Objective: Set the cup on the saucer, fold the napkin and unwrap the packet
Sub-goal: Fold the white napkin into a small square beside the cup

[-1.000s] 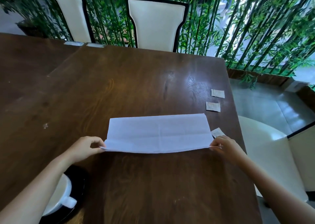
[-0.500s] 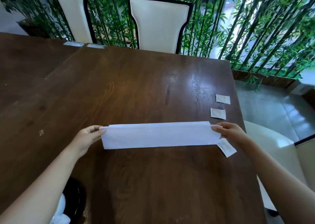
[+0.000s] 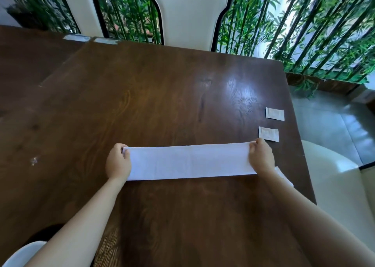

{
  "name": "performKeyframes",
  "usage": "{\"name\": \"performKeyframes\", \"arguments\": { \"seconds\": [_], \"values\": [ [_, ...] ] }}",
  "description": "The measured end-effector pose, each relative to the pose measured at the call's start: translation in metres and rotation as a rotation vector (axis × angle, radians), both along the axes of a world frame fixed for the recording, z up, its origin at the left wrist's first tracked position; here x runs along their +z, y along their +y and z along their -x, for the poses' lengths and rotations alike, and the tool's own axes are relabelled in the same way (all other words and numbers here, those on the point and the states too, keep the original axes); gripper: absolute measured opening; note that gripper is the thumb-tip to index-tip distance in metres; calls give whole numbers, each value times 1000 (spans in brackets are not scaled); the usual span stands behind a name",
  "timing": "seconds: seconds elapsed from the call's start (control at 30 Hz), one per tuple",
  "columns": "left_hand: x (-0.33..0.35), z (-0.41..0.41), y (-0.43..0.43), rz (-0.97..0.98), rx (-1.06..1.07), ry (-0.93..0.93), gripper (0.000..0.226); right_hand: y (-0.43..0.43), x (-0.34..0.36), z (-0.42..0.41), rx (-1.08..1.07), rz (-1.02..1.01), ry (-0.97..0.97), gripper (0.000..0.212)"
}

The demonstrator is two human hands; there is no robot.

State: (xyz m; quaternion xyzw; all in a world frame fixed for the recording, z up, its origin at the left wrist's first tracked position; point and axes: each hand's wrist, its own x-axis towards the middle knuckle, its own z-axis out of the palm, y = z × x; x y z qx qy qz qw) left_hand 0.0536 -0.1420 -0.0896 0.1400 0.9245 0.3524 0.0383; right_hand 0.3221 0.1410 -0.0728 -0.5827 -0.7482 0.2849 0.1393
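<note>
Napkin point(image 3: 190, 162) lies mid-table point(image 3: 142, 96) as a long narrow strip, fold under way. Left hand point(image 3: 118, 162) and right hand point(image 3: 261, 157) pinch its far corners. Cup point(image 3: 22, 253) barely visible bottom-left; saucer unclear. Packets point(image 3: 274, 113) near right edge look unopened.

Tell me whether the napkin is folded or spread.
Folded: the napkin lies as a narrow strip, left hand and right hand pinching its ends.

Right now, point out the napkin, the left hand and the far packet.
napkin point(image 3: 190, 162), head view, middle of the folded strip.
left hand point(image 3: 118, 162), head view, back of the hand.
far packet point(image 3: 274, 113), head view, its centre.
</note>
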Motion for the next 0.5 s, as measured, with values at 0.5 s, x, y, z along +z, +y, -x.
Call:
{"name": "performKeyframes", "arguments": {
  "seconds": [0.5],
  "values": [
    [-4, -9, 1, 136, -78, 224, 21, -15, -12, 10, 36, -320, -362, 18]
  ]
}}
